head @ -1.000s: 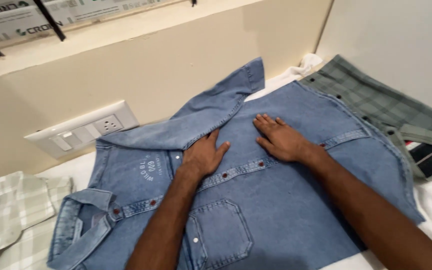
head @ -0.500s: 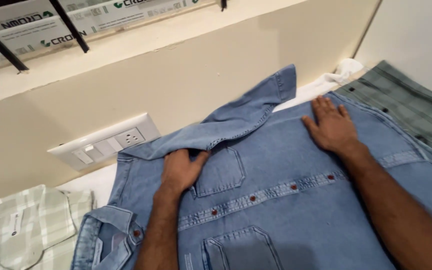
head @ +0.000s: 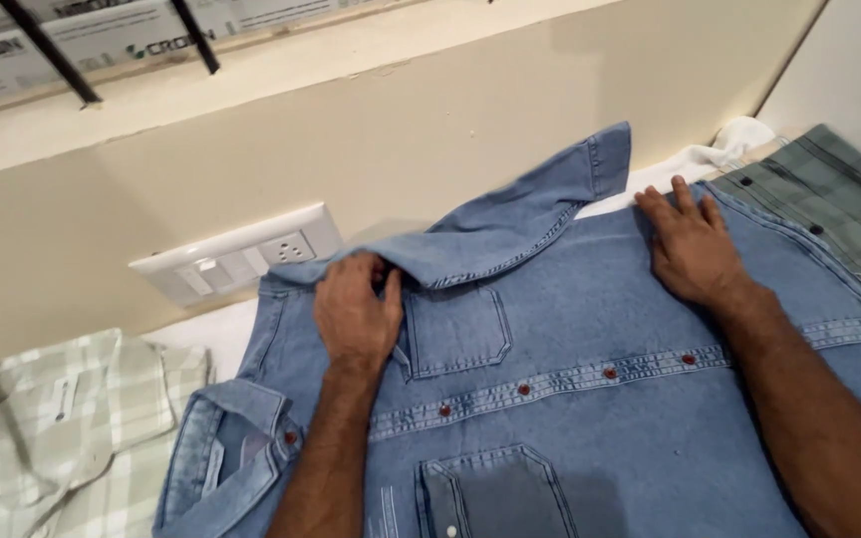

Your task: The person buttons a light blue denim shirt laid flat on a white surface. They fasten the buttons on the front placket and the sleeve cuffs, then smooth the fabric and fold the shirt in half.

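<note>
Head view: spread flat across a white-covered surface (head: 221, 334), a light-blue denim button-up shirt with red-brown snaps and two chest pockets (head: 570, 418), button placket running left to right. Left hand (head: 356, 314) palm-down on the denim beside the upper chest pocket, fingertips curled onto the edge of the folded-over denim sleeve (head: 510, 224), pinching or merely pressing not clear, so the state of that grip cannot be told. Sleeve lying diagonally from above the left hand up and rightward, cuff resting against the cream wall (head: 450, 130). Right hand (head: 690, 249) well to the right of the left, open and flat, fingers spread, pressing the shirt's far edge, holding nothing. Just beyond the right fingertips, a bit of crumpled white cloth (head: 739, 139). To the right of that hand, a green plaid garment (head: 839, 199). Above and left of the left hand, a white wall switch-and-socket plate (head: 236, 254). Far left, below the plate, a pale green-and-white checked shirt (head: 62, 428).
</note>
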